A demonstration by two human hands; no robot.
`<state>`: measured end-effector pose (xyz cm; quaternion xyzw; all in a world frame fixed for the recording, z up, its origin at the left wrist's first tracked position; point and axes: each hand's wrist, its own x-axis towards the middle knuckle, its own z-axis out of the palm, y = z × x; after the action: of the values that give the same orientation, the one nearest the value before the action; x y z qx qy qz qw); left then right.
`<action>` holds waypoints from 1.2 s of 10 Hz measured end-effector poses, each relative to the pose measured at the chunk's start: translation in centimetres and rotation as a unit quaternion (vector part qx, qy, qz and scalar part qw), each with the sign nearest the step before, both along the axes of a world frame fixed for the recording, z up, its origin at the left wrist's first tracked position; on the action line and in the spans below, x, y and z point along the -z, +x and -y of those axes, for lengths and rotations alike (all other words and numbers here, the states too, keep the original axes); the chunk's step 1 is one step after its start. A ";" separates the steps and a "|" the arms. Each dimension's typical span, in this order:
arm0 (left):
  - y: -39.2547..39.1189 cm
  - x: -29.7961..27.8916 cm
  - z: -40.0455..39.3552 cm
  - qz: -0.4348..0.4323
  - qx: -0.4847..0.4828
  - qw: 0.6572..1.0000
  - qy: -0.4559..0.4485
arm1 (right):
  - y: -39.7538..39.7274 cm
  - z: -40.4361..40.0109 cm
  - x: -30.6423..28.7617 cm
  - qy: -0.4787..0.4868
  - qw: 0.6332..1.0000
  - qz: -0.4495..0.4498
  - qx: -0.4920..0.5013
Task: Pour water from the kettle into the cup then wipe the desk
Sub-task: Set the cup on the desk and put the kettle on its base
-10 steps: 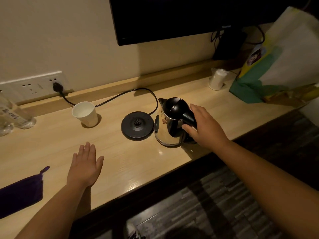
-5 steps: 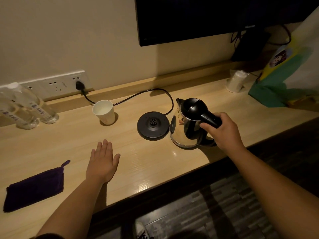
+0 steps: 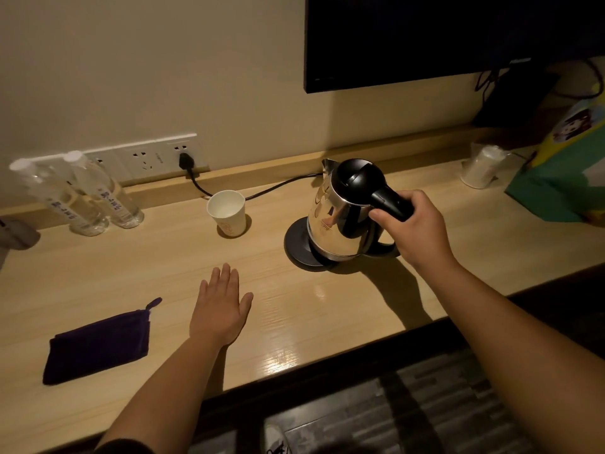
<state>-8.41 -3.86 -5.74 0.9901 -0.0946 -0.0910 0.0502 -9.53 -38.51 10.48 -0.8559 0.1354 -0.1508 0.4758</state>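
1. Cup (image 3: pixel 226 212): white paper, upright on the table (image 3: pixel 327 309) near the back edge, left of the kettle. Inside looks pale; can't tell if there's water in it.
2. Kettle (image 3: pixel 340 214): steel body w/ black lid shut, spout pointing away from you twd the wall. It sits over the black base (image 3: pixel 299 247), tilted a bit; can't tell if it's seated or just above it. Contents hidden.
3. Two clear bottles (image 3: pixel 95 198) w/ white caps stand at the far left by the wall, touching each other; they look full of clear liquid.
4. A wrapped stack of cups (image 3: pixel 481 167) sits far right, just beside a green bag (image 3: pixel 556 185).
5. Your right hand (image 3: pixel 415 227): fingers wrapped tight round the kettle's black handle, thumb on the near side, forearm coming in from lower right.
6. Your left hand (image 3: pixel 221 306): flat, palm down on the table, fingers together & straight, thumb out, holding nothing. It's well short of the cup.
7. Purple cloth (image 3: pixel 98 345): folded, flat on the table left of your left hand, not touching it.
8. Black cord (image 3: pixel 278 186) runs from the wall plug behind the cup twd the base.
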 end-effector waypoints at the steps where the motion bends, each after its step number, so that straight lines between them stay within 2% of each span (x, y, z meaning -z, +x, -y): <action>1: 0.0 0.2 -0.1 0.001 0.000 1.000 -0.004 | 0.7 -1.0 0.4 -0.007 1.000 -0.001 -0.014; 9: -0.2 0.6 -0.2 0.010 0.000 1.000 -0.016 | 3.1 -3.8 2.0 -0.015 0.998 -0.032 -0.055; 12: 0.0 0.8 -0.2 0.008 -0.003 1.000 -0.014 | 3.2 -3.7 1.9 -0.048 0.996 -0.035 -0.060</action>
<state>-8.44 -3.70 -6.50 0.9902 -0.0936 -0.0816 0.0632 -6.31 -34.82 8.59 -0.8892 0.0929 -0.0985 0.4369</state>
